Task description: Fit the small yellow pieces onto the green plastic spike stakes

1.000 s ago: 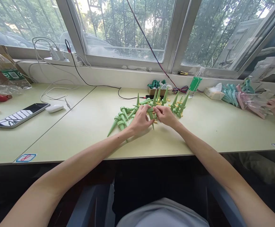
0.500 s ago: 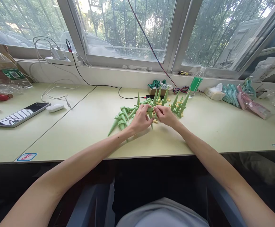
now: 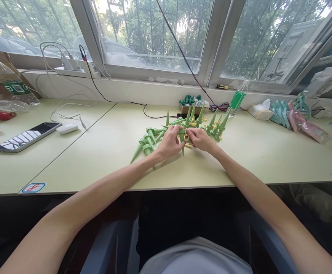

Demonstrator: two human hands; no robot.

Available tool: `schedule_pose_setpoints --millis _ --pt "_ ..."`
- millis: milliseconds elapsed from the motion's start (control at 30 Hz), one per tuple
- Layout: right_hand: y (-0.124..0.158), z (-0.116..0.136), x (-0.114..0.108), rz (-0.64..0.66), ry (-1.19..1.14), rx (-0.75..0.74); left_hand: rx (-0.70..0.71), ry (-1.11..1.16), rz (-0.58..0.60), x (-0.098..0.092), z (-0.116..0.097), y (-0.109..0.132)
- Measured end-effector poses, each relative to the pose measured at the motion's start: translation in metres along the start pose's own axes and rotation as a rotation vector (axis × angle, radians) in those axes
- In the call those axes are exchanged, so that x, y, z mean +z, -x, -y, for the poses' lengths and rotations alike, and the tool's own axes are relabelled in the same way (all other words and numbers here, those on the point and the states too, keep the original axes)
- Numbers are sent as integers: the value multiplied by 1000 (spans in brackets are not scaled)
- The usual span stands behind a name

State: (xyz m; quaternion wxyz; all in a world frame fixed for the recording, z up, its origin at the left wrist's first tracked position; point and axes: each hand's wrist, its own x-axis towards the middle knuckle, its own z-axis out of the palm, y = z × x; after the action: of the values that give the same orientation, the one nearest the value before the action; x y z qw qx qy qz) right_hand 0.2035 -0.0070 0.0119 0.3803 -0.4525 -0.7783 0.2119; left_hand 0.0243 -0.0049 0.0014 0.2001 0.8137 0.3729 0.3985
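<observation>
My left hand is closed around a green spike, whose tip points down over the table. Touching the spike's upper end, my right hand has its fingers pinched; what sits between them is too small to make out. Several green spikes lie in a loose group left of my left hand. Behind and right of my hands, more green spikes stand tip up with small yellow pieces at their bases.
A phone and a white case lie on the left of the table. Toward the window stand a green-labelled bottle, a small box, tissues and wrapped teal and pink items. Cables run along the back.
Both hands keep nearly the same place and hold. The whole view has shifted very slightly.
</observation>
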Motion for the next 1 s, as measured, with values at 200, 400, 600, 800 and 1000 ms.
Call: schedule_pose_setpoints --millis 200,400,600,800,1000 --pt "1 0 0 9 -48 10 -2 -3 -1 -1 -2 0" --pt "1 -2 0 12 -78 8 2 -2 -13 -1 -2 0" --pt "1 -2 1 3 -83 2 23 -9 -21 -1 -2 0" --pt "1 -2 0 -1 -83 6 35 -17 -22 -2 -2 0" --pt "1 -1 0 0 -85 1 57 -31 -38 -2 -1 0"
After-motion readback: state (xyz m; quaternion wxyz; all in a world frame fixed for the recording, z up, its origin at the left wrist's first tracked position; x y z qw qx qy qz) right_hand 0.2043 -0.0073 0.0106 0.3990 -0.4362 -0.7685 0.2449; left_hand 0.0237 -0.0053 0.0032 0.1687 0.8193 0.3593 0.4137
